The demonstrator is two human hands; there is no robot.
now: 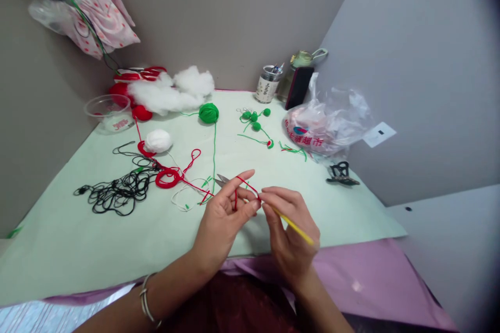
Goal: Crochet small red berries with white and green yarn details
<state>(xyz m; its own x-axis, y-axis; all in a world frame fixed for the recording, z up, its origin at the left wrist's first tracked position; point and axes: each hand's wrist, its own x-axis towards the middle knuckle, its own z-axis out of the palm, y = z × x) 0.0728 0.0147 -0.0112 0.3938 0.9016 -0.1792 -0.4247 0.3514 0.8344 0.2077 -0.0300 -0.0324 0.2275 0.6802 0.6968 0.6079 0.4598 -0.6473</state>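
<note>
Left hand [230,212]: index finger extended under red yarn [249,186], thumb and another finger pinching that yarn at the tips; right hand [292,223], at its three o'clock: pinching a yellow stick [295,228], tip hidden at the same spot. Nearby, clocked from the pinch: scissors [222,179] at ten, partly behind the left hand; red coil [167,186] between nine and ten; black cord tangle [121,190] at nine, against the coil. Judged risks: a loosened left pinch could slip the loop; a sharp tug could snag the cord.
</note>
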